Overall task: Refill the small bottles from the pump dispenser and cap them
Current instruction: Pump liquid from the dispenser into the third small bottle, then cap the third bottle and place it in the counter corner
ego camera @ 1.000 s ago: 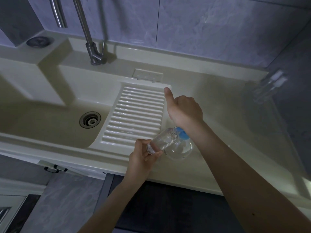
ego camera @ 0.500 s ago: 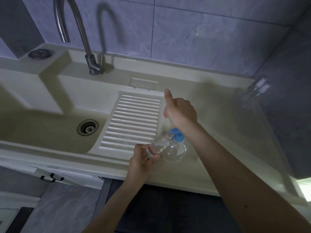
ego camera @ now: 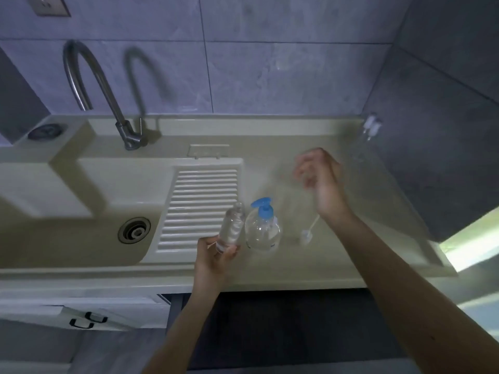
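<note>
Hands worked over a cream laundry counter (ego camera: 337, 260) as a person refilled travel bottles beside a ribbed washboard (ego camera: 201, 209) and sink (ego camera: 81, 211). The left hand (ego camera: 213, 261) gripped the base of a small clear bottle (ego camera: 232, 228), fingers curled round it, holding it tilted with its uncapped neck pointing away, just beside the pump dispenser (ego camera: 262, 228), which stood upright on the counter with its blue pump head (ego camera: 261, 205) near the bottle's mouth. The right hand (ego camera: 320, 175) hung in the air behind and to the right of the dispenser, grasping nothing that could be made out; its fingers appeared loosely curled, though blur hid the detail. A white cap with a dip tube (ego camera: 309, 230) lay on the counter just right of the dispenser, apart from both hands. More small bottles (ego camera: 367, 136) stood at the far right corner against the dark wall, their contents too blurred to judge. The filled bottle seemed ready for capping. Done well, that step would call for the right hand to pick up the cap by its collar, thread the tube straight down the neck while the left hand brought the bottle upright, and turn until snug. Tilting risked a spill; the thin tube could snag on the rim.
</note>
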A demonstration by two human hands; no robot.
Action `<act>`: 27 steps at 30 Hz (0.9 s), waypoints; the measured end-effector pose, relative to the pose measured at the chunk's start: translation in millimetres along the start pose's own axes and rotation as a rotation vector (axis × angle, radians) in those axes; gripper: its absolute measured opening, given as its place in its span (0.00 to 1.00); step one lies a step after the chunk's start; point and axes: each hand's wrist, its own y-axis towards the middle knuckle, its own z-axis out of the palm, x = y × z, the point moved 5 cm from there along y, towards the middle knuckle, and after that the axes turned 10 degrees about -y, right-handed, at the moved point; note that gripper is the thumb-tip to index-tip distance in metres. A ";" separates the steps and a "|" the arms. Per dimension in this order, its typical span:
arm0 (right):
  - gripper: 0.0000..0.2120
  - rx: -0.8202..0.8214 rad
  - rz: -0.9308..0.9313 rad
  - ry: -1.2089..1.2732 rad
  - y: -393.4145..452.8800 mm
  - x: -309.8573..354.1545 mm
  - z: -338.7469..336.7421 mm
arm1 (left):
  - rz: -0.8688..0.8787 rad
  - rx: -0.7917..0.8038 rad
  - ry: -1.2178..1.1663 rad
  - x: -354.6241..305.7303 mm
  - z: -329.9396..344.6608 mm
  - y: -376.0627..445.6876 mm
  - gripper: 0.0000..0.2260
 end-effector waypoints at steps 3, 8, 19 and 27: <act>0.10 -0.186 -0.039 0.002 -23.2 -37.8 -63.5 | 0.035 -0.014 -0.001 -18.2 -2.1 -4.7 0.11; 0.04 -0.127 0.188 -0.569 -74.0 -105.1 -97.9 | 0.109 0.014 -0.056 -39.4 5.6 -18.6 0.11; 0.12 0.369 0.358 -0.854 -71.6 -136.6 -38.7 | 0.178 0.076 -0.075 -70.3 24.6 -37.7 0.09; 0.12 0.009 0.293 -0.624 -83.8 -107.9 -53.7 | 0.130 0.107 -0.074 -58.2 16.9 -55.4 0.10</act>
